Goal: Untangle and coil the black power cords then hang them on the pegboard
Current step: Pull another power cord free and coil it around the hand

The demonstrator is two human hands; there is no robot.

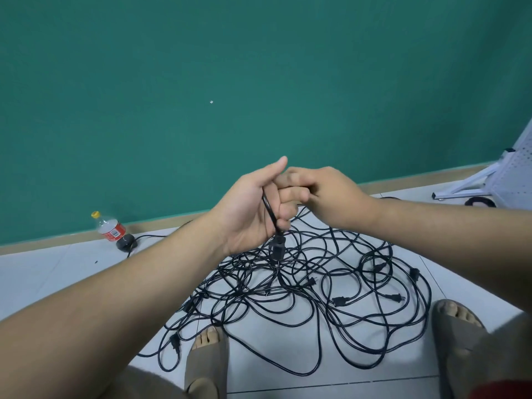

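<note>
A tangled heap of black power cords [316, 289] lies on the white tiled floor between my feet. My left hand [253, 208] is raised above the heap and grips one black cord [269, 210], whose plug end [277, 248] hangs just below the palm. My right hand [328, 197] meets the left hand's fingers from the right, with its fingers curled near the same cord; whether it holds the cord is hidden. The white pegboard [515, 174] stands at the far right edge on a white frame.
A green wall rises behind the floor. A plastic bottle [109, 227] with a red label lies by the wall at left, beside a black adapter [125, 243]. A coiled black cord [480, 201] sits near the pegboard's foot. My sandalled feet [205, 361] flank the heap.
</note>
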